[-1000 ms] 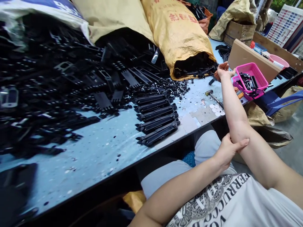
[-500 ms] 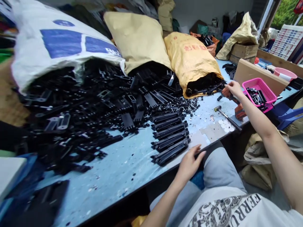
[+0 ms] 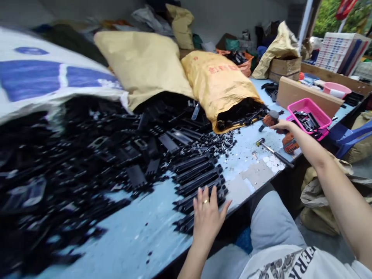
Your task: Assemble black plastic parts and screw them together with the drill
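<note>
My left hand [image 3: 207,213], a ring on one finger, lies with spread fingers on the near end of a row of long black parts [image 3: 193,170]. Out to the right, my right hand [image 3: 281,124] is closed around the orange and black power drill [image 3: 271,118], which rests on the blue table; its battery end points toward me. A hammer [image 3: 274,152] with a dark handle lies just in front of the drill. Small black pieces [image 3: 226,141] are scattered between the row and the yellow sack [image 3: 223,85].
A large heap of black parts [image 3: 87,162] covers the left, below a white and blue sack [image 3: 35,77] and a tan sack [image 3: 145,62]. On the right are a pink basket [image 3: 318,112], a cardboard piece [image 3: 308,97] and a blue chair [image 3: 353,135].
My left hand has moved from the table's edge onto the row of black parts and spread its fingers. My right hand has come down onto the drill. The view has swung to the right.
</note>
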Motion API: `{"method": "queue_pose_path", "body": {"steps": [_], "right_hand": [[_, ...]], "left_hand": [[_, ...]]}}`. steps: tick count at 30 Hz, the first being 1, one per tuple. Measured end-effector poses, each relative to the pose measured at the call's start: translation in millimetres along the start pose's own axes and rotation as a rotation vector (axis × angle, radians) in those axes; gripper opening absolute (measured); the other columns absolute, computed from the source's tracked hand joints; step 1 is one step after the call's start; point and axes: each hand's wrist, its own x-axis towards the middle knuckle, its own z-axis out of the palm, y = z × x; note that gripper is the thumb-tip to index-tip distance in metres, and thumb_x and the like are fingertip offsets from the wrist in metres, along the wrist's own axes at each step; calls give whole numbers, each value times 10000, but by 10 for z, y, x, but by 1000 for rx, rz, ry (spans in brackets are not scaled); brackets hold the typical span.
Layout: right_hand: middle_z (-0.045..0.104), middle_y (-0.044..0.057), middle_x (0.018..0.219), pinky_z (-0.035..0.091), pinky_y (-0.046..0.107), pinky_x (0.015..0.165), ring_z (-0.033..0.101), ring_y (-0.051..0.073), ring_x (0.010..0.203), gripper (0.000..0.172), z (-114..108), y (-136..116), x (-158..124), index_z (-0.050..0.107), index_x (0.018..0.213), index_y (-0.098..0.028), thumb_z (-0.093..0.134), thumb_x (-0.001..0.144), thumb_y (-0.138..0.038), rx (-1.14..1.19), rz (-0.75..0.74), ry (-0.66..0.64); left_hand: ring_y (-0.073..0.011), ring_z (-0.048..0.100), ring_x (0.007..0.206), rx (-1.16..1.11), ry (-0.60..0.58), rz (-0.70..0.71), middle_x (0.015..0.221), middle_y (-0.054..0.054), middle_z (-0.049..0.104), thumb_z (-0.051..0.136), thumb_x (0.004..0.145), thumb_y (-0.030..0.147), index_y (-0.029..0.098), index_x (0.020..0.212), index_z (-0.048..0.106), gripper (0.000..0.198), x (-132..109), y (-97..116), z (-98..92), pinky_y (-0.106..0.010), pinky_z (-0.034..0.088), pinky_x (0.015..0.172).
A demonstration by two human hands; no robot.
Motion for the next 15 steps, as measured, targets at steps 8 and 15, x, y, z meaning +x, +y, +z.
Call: {"method": "queue_pose_path", "body": {"steps": [8,15], "right_hand": [[564,44,559,388,225,400,496,111,429,371,83,227,466,529,766,-155,703,718,-479,-70,304,-341],[527,5,519,402,207,387,487,102,419,375,202,375,624,509,773,-159,739,686,-442,6,316,-360]], "left_hand": [[-330,144,1397,21,-141,-118,1485,-210,236,319,856,584,45,1394,298,762,-4,-153,37,-514,188,1112],[-315,84,1408,8,-179,-282,1506,-208,163,194,842,667,28,1415,235,859,854,-514,16,-476,154,1127]]}}
